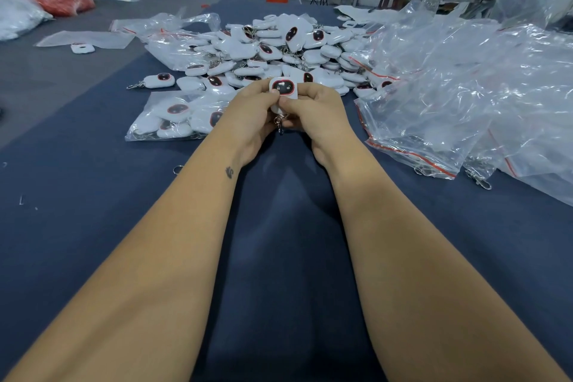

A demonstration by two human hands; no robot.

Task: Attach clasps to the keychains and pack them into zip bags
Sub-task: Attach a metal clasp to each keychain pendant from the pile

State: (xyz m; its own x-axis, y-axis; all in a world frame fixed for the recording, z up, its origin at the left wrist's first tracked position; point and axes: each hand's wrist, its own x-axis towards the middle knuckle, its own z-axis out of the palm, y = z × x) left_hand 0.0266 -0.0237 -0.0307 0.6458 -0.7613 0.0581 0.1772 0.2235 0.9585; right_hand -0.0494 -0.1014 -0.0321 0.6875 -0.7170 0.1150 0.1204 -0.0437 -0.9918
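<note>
Between both hands [288,115], keychain [282,87] pinched, clasp [280,125] dangling

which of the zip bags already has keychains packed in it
The zip bag lying flat just left of the left hand: white keychains show through it. The zip bags heaped on the right look empty.

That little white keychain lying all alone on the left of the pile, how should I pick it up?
Pinch the lone keychain by its white body's long sides, coming from above. It lies flat, clear of the pile, and its metal clasp sticks out leftward, too thin to grip easily.
</note>
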